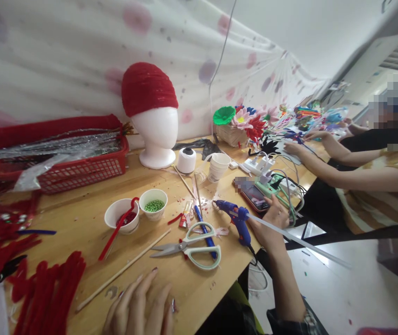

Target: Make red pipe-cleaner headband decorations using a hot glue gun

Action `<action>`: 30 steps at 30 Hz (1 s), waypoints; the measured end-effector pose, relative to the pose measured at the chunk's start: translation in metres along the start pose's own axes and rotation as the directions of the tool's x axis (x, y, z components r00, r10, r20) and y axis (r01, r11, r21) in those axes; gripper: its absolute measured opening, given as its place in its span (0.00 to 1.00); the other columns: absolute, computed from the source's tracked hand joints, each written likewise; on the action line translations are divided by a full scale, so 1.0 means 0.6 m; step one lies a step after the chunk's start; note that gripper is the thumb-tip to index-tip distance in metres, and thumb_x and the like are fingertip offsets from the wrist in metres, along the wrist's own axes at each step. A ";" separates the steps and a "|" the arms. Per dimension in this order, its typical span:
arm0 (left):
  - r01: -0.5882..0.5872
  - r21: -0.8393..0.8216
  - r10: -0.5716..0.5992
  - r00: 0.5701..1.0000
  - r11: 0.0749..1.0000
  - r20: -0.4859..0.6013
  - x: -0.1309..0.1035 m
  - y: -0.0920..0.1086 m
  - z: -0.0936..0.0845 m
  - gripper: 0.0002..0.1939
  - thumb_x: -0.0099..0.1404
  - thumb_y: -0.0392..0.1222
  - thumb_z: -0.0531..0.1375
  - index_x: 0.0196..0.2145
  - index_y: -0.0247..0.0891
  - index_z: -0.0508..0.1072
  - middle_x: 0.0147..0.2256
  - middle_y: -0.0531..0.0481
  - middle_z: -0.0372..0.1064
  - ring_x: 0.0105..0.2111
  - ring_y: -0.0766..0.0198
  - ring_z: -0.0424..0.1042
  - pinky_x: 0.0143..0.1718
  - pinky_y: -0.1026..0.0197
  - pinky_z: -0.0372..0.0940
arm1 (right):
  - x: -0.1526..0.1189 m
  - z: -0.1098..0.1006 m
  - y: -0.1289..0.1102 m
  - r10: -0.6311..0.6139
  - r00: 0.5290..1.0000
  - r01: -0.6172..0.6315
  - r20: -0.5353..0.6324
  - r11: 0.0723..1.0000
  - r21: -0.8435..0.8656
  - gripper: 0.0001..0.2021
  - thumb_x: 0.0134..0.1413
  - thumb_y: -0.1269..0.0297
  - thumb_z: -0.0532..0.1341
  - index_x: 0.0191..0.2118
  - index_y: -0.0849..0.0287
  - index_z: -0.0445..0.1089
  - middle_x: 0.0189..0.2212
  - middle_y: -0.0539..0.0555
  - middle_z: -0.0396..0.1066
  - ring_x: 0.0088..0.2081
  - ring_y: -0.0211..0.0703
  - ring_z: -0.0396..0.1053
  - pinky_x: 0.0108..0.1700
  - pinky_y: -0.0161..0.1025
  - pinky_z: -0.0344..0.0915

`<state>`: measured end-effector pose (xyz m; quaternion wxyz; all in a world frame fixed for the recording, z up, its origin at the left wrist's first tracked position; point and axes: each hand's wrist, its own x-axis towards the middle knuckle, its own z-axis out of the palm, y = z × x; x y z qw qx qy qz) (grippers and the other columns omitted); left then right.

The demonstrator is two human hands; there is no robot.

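Observation:
My left hand [139, 307] lies palm down on the wooden table at the lower edge, fingers spread and holding nothing. Just beyond it are pale-handled scissors [188, 246], resting over a blue pen [205, 232]. My right hand [270, 223] is curled at the near end of a phone [252, 195] with a lit screen, its fingers partly hidden. A blue glue gun [233, 216] stands left of that hand, and its long clear glue stick [300, 242] crosses in front of the wrist.
Paper cups hold green beads [154, 205] and dark red beads [126, 219]. Red fuzzy stems [52, 293], a wooden stick [122, 270], a red basket [83, 172], a white foam head [158, 135] in a red cap, and power strips [259, 165] surround the area. Another person's arms [345, 167] reach in at right.

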<state>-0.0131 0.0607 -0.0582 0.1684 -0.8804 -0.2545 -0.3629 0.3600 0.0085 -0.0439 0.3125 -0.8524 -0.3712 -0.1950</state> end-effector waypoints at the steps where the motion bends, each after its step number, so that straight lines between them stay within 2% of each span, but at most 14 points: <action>1: 0.025 0.018 -0.025 1.000 1.000 0.013 -0.004 0.002 0.002 0.14 0.59 0.43 0.65 0.43 0.39 0.75 0.44 0.40 0.75 0.41 0.51 0.71 0.43 0.52 0.62 | 0.000 -0.001 -0.002 0.009 1.000 -0.009 -0.007 1.000 0.002 0.42 0.50 0.41 0.60 0.64 0.61 0.50 0.56 0.67 0.65 0.62 0.68 0.51 0.61 0.67 0.48; 6: 0.128 0.103 -0.138 0.985 0.986 0.099 -0.022 0.016 0.014 0.26 0.66 0.52 0.58 0.56 0.32 0.69 0.48 0.34 0.75 0.45 0.46 0.71 0.48 0.47 0.60 | -0.001 -0.004 -0.006 0.024 1.000 -0.024 -0.007 1.000 0.010 0.42 0.50 0.41 0.60 0.65 0.60 0.49 0.56 0.66 0.66 0.62 0.70 0.51 0.61 0.70 0.46; 11: 0.187 0.132 -0.207 0.966 0.973 0.158 -0.022 0.031 0.015 0.26 0.66 0.51 0.57 0.58 0.37 0.67 0.49 0.38 0.76 0.47 0.47 0.72 0.54 0.44 0.57 | -0.001 -0.006 -0.010 0.028 1.000 -0.028 0.003 1.000 0.015 0.41 0.50 0.44 0.61 0.64 0.60 0.50 0.57 0.68 0.65 0.62 0.72 0.52 0.61 0.70 0.47; 14: 0.204 0.111 -0.220 0.961 0.973 0.165 -0.018 0.038 0.015 0.26 0.67 0.50 0.56 0.57 0.34 0.68 0.49 0.36 0.76 0.47 0.46 0.72 0.54 0.44 0.57 | -0.001 -0.006 -0.009 0.031 1.000 -0.031 -0.006 0.999 0.012 0.41 0.50 0.44 0.61 0.64 0.60 0.51 0.57 0.70 0.65 0.62 0.74 0.52 0.60 0.70 0.48; 17: 0.273 0.090 -0.284 0.948 0.958 0.147 -0.017 0.043 0.017 0.24 0.68 0.47 0.54 0.58 0.33 0.67 0.50 0.35 0.76 0.47 0.45 0.72 0.55 0.42 0.58 | -0.002 -0.003 -0.004 0.037 0.999 -0.036 -0.018 0.999 0.011 0.41 0.51 0.44 0.61 0.65 0.59 0.50 0.57 0.69 0.65 0.62 0.74 0.52 0.60 0.68 0.50; 22: 0.304 0.051 -0.308 0.943 0.951 0.123 -0.018 0.046 0.019 0.25 0.69 0.50 0.55 0.61 0.40 0.65 0.50 0.39 0.76 0.47 0.48 0.73 0.57 0.43 0.59 | 0.000 0.003 0.003 0.048 0.999 -0.048 -0.017 0.999 -0.001 0.41 0.51 0.44 0.60 0.66 0.59 0.49 0.57 0.69 0.67 0.61 0.75 0.54 0.60 0.67 0.51; 27: 0.370 0.008 -0.367 0.919 0.929 0.143 -0.010 0.050 0.020 0.26 0.69 0.50 0.56 0.61 0.39 0.66 0.50 0.38 0.75 0.48 0.47 0.74 0.57 0.42 0.61 | -0.001 0.003 -0.001 0.050 0.999 -0.050 -0.010 0.999 -0.014 0.43 0.51 0.43 0.60 0.67 0.59 0.47 0.60 0.70 0.63 0.62 0.76 0.52 0.62 0.69 0.48; 30: 0.378 -0.074 -0.364 0.919 0.923 0.149 -0.015 0.038 0.006 0.24 0.68 0.48 0.57 0.60 0.41 0.67 0.49 0.41 0.76 0.48 0.49 0.74 0.55 0.46 0.64 | -0.002 0.001 -0.003 0.041 0.999 -0.041 -0.015 0.999 -0.012 0.45 0.51 0.42 0.59 0.68 0.59 0.46 0.61 0.69 0.61 0.63 0.76 0.52 0.63 0.68 0.47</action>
